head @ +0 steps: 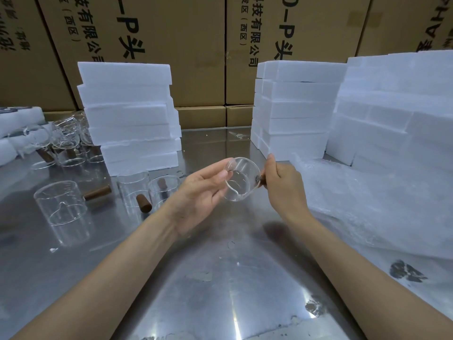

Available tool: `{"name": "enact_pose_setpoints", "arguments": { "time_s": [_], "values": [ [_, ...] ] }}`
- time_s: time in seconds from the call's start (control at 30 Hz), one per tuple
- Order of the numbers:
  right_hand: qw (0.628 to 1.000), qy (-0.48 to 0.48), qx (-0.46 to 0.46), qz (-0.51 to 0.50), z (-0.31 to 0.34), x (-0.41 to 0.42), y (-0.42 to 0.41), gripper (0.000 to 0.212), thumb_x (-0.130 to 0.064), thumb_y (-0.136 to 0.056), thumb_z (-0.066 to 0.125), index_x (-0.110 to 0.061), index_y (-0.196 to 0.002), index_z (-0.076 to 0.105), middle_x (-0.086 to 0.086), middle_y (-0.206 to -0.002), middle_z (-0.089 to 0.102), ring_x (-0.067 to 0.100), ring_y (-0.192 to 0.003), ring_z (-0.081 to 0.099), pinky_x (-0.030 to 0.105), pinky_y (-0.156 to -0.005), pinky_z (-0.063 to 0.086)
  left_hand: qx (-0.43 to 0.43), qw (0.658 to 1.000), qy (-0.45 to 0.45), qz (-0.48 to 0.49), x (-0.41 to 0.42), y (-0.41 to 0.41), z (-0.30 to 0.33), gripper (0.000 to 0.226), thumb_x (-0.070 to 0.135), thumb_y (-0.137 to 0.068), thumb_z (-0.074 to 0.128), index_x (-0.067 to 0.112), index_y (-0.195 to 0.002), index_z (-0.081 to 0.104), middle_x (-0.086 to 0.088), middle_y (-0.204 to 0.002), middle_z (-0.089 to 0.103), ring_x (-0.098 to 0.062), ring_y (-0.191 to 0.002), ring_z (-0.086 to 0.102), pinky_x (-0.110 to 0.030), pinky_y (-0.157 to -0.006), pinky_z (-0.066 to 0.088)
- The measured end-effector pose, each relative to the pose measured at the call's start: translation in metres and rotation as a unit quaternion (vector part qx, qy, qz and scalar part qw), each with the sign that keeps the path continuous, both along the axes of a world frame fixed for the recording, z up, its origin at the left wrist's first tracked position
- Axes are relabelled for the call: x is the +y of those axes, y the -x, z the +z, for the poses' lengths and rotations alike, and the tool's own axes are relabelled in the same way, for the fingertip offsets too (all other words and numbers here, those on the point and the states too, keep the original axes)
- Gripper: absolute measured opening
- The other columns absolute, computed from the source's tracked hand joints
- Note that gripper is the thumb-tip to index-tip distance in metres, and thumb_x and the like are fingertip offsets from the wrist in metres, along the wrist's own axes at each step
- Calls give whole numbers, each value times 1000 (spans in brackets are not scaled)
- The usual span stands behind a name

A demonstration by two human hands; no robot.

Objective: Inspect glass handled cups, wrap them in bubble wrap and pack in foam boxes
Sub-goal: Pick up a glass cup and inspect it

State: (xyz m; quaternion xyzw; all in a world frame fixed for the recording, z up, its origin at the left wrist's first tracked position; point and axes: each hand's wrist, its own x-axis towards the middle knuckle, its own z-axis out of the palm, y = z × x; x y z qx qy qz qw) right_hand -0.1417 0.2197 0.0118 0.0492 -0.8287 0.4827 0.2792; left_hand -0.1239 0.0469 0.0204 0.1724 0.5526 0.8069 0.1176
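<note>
A clear glass cup [241, 180] with a brown wooden handle is held tilted above the steel table [220, 278], its mouth turned toward me. My left hand [201, 192] pinches its rim with thumb and fingers. My right hand [285, 185] grips the handle, which is mostly hidden in the fingers. More handled glass cups stand on the left: one large [61, 204], two nearer the middle [133, 190] [163, 188]. Bubble wrap [367, 204] lies spread at the right.
White foam boxes are stacked at the left [130, 114], centre right [294, 106] and far right [397, 111]. Several more glass cups [66, 141] crowd the far left beside foam pieces. Cardboard cartons [196, 45] wall off the back.
</note>
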Motion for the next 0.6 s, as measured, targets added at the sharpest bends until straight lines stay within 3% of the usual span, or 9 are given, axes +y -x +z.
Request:
{"name": "enact_pose_setpoints", "arguments": {
  "time_s": [0.2,0.37,0.5,0.6],
  "values": [
    [999,-41,17,-23,-1,0,0,64,-32,-102,26,-29,-44,51,-21,-39,52,0,-53,51,17,-56,33,66,997,43,-24,2,1,-6,58,1,-72,62,14,-128,56,4,-119,65,-5,-116,58,-14,-90,47],
    [996,-87,9,-30,-3,-2,-2,62,-34,-102,26,-26,-47,52,-19,-47,52,-3,-53,50,9,-53,29,86,987,127,38,7,0,-14,68,5,-64,80,19,-125,54,7,-124,62,-8,-120,57,-22,-100,45],
    [990,-140,1,-27,0,-9,-6,60,-33,-103,23,-13,-55,55,-3,-62,63,19,-64,56,30,-62,41,107,973,149,141,20,-5,-20,54,12,-70,81,17,-114,51,10,-113,59,-12,-107,64,-20,-87,51],
    [987,-158,3,-32,3,-13,-9,61,-32,-103,22,-3,-63,59,10,-68,65,32,-73,57,38,-69,43,99,965,138,202,26,-7,-19,44,18,-72,81,17,-106,54,9,-108,59,1,-96,63,-10,-75,47]
  ]
}}
